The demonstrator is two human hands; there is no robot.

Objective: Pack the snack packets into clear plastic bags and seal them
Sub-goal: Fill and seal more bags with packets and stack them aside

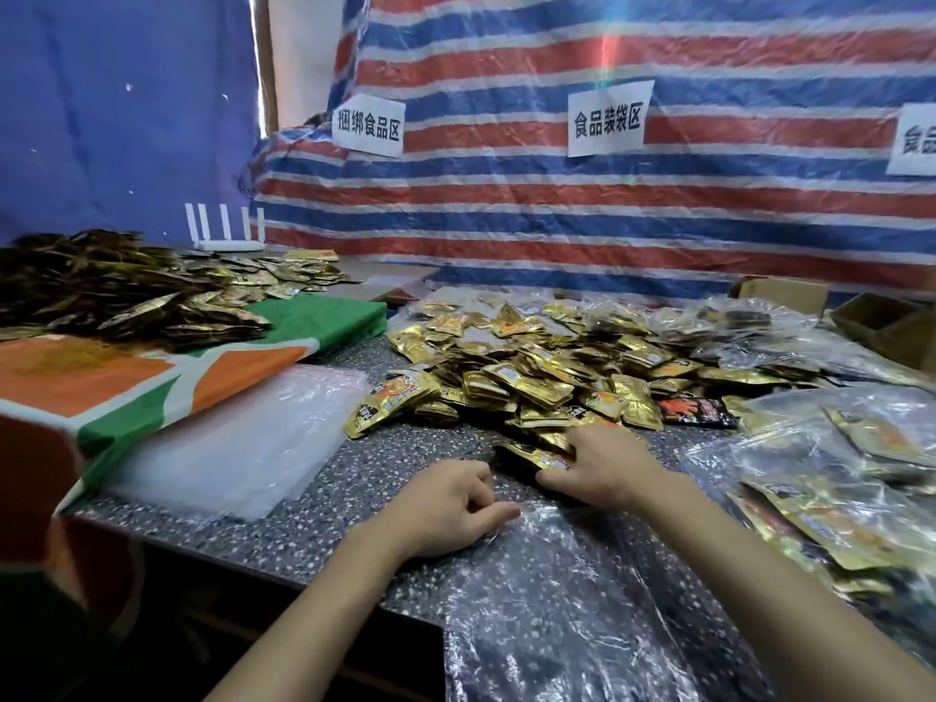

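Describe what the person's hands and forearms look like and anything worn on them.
The left hand and right hand are bare, without gloves. No ring, watch or bracelet shows. Both forearms are uncovered; no sleeve is in view.

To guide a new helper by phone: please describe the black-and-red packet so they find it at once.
Start at the big pile of gold packets on the speckled table. At its near right edge, beyond the right hand, one loose packet lies flat. It alone is black with red print; its neighbours are gold.
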